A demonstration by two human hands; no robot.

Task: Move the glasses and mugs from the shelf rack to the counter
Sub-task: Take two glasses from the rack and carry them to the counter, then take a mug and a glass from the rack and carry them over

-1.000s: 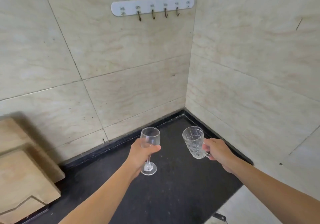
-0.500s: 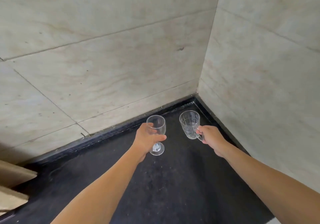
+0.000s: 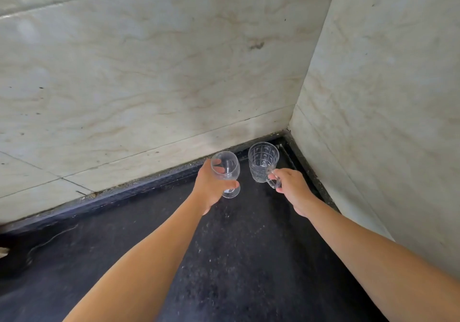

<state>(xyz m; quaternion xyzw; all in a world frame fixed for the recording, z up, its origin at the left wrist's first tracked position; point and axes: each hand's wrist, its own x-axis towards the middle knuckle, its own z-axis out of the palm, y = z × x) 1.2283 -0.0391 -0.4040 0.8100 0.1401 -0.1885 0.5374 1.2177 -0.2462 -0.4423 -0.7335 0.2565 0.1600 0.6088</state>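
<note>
Item 1: wine glass (image 3: 225,170), my left hand (image 3: 210,187) wrapped round bowl, far corner of counter (image 3: 249,259). Item 2: glass mug (image 3: 262,165), right hand (image 3: 293,190) pinching handle, just right. Risk: rims near, clink or tip on set-down.

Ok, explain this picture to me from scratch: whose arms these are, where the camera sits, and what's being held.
No machine here: these are a person's two bare arms, filmed by a wide-angle camera worn on their head, looking forward and down. The left hand has its grip around the bowl of a clear wine glass. The right hand holds a patterned glass mug by its handle. Both are held upright, near the back corner of a dark counter, where two pale tiled walls meet. I cannot tell whether either touches the counter yet.
</note>
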